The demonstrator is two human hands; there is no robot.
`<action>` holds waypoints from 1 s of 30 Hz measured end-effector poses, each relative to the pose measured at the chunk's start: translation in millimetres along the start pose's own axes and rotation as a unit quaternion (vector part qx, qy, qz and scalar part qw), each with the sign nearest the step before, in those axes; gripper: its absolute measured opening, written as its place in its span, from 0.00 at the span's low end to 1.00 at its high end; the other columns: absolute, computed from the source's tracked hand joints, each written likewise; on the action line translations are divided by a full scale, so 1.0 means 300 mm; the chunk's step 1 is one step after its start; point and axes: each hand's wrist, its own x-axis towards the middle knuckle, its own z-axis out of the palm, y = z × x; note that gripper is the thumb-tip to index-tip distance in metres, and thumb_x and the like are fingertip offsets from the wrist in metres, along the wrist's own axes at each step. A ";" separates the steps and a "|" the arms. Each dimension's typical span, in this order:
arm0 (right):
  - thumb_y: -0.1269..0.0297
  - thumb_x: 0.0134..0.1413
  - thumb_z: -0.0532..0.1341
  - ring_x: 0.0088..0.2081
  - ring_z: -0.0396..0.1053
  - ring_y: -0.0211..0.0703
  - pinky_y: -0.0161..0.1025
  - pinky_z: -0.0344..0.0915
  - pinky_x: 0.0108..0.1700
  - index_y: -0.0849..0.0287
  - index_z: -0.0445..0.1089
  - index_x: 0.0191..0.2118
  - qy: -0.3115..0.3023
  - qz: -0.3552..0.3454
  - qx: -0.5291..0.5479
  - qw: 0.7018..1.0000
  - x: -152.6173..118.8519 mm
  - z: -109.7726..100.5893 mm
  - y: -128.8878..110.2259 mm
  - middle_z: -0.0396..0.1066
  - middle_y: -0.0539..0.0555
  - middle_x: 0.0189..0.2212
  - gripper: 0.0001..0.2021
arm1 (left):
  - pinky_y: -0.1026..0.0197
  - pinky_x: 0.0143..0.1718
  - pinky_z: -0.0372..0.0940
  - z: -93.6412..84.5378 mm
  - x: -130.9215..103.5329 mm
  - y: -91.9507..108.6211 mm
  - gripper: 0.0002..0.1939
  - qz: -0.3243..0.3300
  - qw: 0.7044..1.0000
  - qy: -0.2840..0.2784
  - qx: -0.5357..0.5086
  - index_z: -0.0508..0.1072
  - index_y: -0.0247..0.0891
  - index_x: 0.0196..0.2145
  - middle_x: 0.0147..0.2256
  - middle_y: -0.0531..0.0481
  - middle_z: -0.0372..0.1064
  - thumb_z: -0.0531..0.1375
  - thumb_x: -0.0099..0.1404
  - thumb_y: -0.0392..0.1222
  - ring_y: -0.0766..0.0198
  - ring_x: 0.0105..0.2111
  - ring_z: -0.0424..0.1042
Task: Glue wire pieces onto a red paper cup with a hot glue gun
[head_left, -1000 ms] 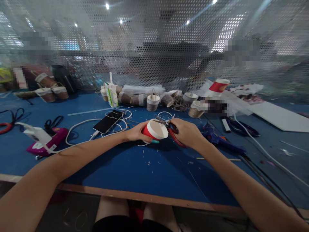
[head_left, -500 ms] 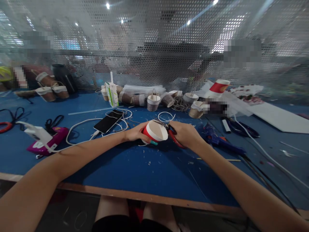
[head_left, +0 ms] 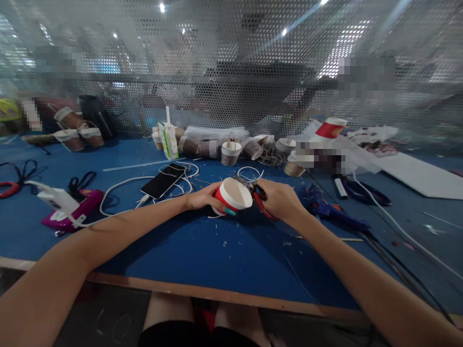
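Observation:
My left hand (head_left: 205,197) is wrapped round a red and white paper cup (head_left: 235,193) above the blue table, near the middle of the view. The cup is tilted, its pale open mouth turned toward the right and toward me. My right hand (head_left: 277,197) is closed on the red handles of a cutting tool (head_left: 263,206), just right of the cup. The tool's dark metal end points left, at the far side of the cup's rim; whether it touches the rim cannot be made out.
Behind the cup are a phone (head_left: 163,180) with white cables, a drink carton (head_left: 169,140) and several twine-wrapped cups (head_left: 230,153). A blue glue gun (head_left: 334,214) lies right of my right hand. A purple device (head_left: 74,210) is at the left.
The cup has turned very slightly in my left hand, and the tool's metal end has shifted a little near the rim. Both hands keep their hold.

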 end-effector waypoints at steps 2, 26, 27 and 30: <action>0.62 0.55 0.54 0.27 0.69 0.47 0.37 0.53 0.30 0.58 0.68 0.31 0.036 0.027 0.053 0.998 0.005 0.002 0.015 0.75 0.60 0.27 0.08 | 0.52 0.50 0.63 -0.011 0.005 -0.008 0.33 0.002 1.000 0.023 -0.006 0.72 0.36 0.45 0.37 0.48 0.74 0.74 0.39 0.38 0.58 0.39 0.72; 0.63 0.51 0.55 0.32 0.69 0.47 0.36 0.50 0.29 0.59 0.72 0.38 0.012 0.041 0.014 0.999 -0.009 -0.032 0.007 0.76 0.58 0.31 0.11 | 0.53 0.44 0.68 -0.008 0.010 -0.008 0.46 0.063 0.995 0.026 0.073 0.64 0.39 0.51 0.38 0.50 0.71 0.77 0.34 0.37 0.60 0.37 0.71; 0.63 0.51 0.55 0.32 0.69 0.47 0.36 0.50 0.29 0.59 0.72 0.38 0.009 0.043 0.013 0.999 -0.008 -0.032 0.004 0.76 0.58 0.32 0.11 | 0.53 0.43 0.69 -0.006 0.009 -0.006 0.47 0.065 0.995 0.028 0.070 0.63 0.40 0.52 0.39 0.49 0.71 0.77 0.34 0.37 0.60 0.37 0.71; 0.63 0.51 0.55 0.31 0.69 0.46 0.36 0.49 0.28 0.58 0.72 0.37 0.000 0.041 0.014 0.999 -0.007 -0.033 -0.003 0.76 0.57 0.31 0.10 | 0.52 0.44 0.70 0.002 0.004 0.005 0.45 0.047 0.997 0.027 0.061 0.64 0.39 0.52 0.41 0.47 0.71 0.77 0.36 0.38 0.60 0.38 0.73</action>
